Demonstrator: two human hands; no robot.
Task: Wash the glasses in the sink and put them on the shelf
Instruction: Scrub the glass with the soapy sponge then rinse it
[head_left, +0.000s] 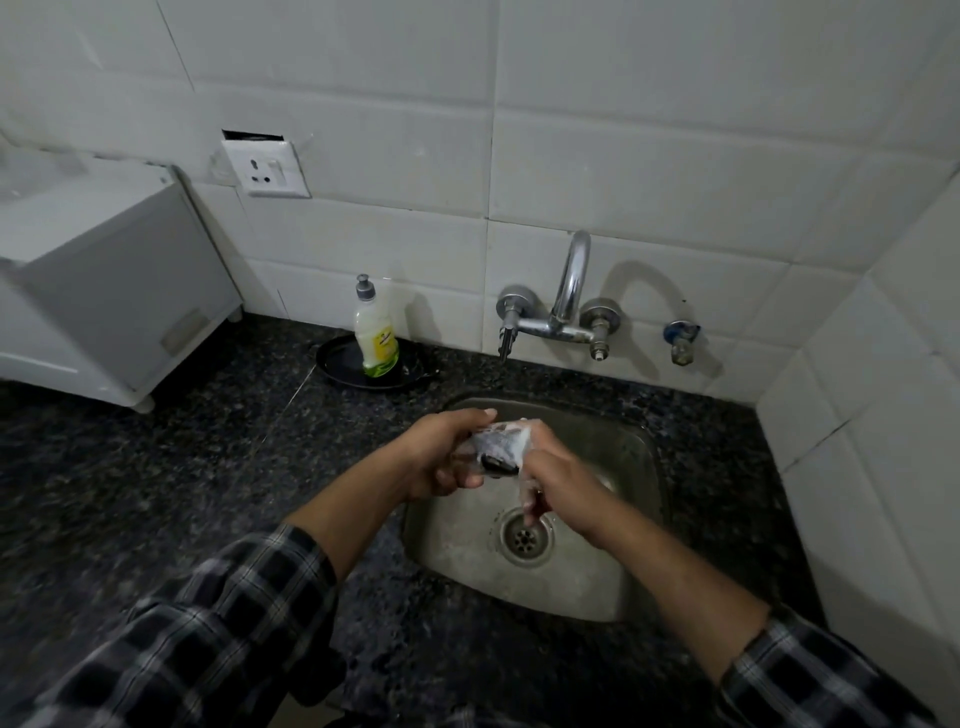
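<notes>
Clear soapy glass tumbler (496, 448), centre frame: our left hand (440, 457) grips, right hand (560, 486) curls round it; we scrub low over the steel sink (615, 577).

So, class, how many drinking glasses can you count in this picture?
1. A soapy glass is held over the sink between the left hand and the right hand. Others may lie outside the view.
</notes>
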